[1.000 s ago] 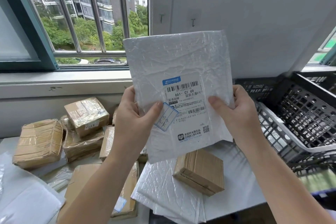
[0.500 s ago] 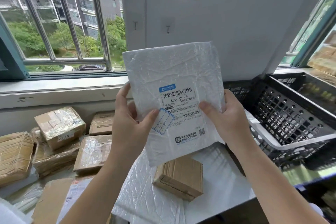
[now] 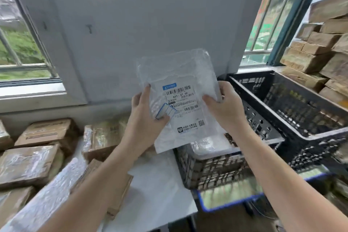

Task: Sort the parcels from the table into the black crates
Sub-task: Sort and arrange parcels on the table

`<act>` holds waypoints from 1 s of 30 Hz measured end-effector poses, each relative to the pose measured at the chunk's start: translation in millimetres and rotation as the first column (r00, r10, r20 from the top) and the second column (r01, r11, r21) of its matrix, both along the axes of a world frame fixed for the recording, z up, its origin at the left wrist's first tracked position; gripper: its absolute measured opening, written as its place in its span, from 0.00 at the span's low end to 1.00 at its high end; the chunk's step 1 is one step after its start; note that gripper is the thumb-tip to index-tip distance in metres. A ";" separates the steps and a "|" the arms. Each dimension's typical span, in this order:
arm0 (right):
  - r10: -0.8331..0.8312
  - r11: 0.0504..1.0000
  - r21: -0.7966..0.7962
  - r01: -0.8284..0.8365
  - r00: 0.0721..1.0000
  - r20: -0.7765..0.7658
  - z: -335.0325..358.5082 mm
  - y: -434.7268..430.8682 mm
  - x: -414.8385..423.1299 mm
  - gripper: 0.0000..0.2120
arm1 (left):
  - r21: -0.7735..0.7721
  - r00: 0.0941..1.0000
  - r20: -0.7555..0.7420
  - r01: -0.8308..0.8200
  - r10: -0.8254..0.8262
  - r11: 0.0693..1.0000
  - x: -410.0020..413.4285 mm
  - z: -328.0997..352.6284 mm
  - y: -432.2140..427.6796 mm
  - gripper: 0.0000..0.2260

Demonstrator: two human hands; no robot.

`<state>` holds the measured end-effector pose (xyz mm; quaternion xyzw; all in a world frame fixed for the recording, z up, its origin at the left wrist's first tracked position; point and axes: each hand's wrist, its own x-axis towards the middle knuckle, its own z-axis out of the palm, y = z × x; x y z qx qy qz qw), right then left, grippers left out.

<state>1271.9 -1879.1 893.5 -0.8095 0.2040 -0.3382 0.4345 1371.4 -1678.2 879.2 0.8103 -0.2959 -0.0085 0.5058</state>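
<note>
A white bubble-mailer parcel (image 3: 178,73) with a printed shipping label is held upright in front of me. My left hand (image 3: 145,118) grips its left edge, thumb on the label. My right hand (image 3: 226,107) pinches its right edge. The parcel hangs over the left end of the nearer black crate (image 3: 211,167), which holds a white mailer. A second, larger black crate (image 3: 293,100) sits behind and to the right. The white table (image 3: 158,184) lies below my arms.
Several brown taped cardboard parcels (image 3: 30,162) and a white mailer (image 3: 49,194) cover the table's left side. Stacked brown boxes (image 3: 323,47) rise at the far right behind the crates. A blue-rimmed bin (image 3: 231,198) sits below the nearer crate. Wall and windows stand behind.
My view has swung right, bringing both crates and the box stack into sight. Both hands carried the white parcel rightward and lower, over the nearer crate's left end.
</note>
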 end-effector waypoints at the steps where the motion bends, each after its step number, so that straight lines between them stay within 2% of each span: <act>1: -0.010 1.000 -0.028 0.009 1.000 -0.030 2.1 -19.8 -2.5 0.17 | 0.039 1.000 0.029 0.011 -0.012 0.999 -2.2 2.8 -18.8 0.41; 4: -0.042 0.989 -0.148 0.023 0.992 -0.123 4.7 -72.4 -1.3 0.33 | 0.189 0.994 0.084 0.051 -0.068 0.981 0.0 7.8 -70.0 0.42; 7: -0.101 0.967 -0.253 0.037 0.965 -0.242 -6.3 -117.9 10.0 0.42 | 0.398 0.985 0.114 0.076 -0.131 0.914 8.9 3.6 -114.9 0.45; 11: -0.177 0.927 -0.375 -0.015 0.864 -0.472 -34.6 -161.6 31.6 0.42 | 0.641 0.957 0.188 0.053 -0.223 0.766 25.7 -18.3 -166.4 0.43; 15: -0.223 0.902 -0.420 -0.098 0.727 -0.649 -69.0 -191.4 49.3 0.41 | 0.818 0.944 0.130 0.071 -0.303 0.571 47.4 -52.8 -209.1 0.43; 21: -0.170 0.902 -0.363 -0.232 0.582 -0.795 -124.4 -213.1 81.4 0.40 | 0.937 0.957 -0.037 0.133 -0.288 0.323 74.8 -99.2 -244.5 0.45; 24: -0.120 0.890 -0.324 -0.320 0.522 -0.844 -152.8 -218.3 101.0 0.41 | 0.952 0.975 -0.098 0.150 -0.198 0.268 83.8 -117.1 -255.6 0.46; 26: -0.076 0.869 -0.278 -0.410 0.444 -0.893 -174.6 -222.6 113.8 0.44 | 0.963 0.982 -0.125 0.155 -0.143 0.222 87.4 -132.3 -263.7 0.46; 30: -0.068 0.819 -0.213 -0.533 0.277 -0.958 -210.1 -236.3 131.1 0.50 | 0.990 0.989 -0.119 0.125 -0.086 0.068 90.5 -160.8 -278.0 0.44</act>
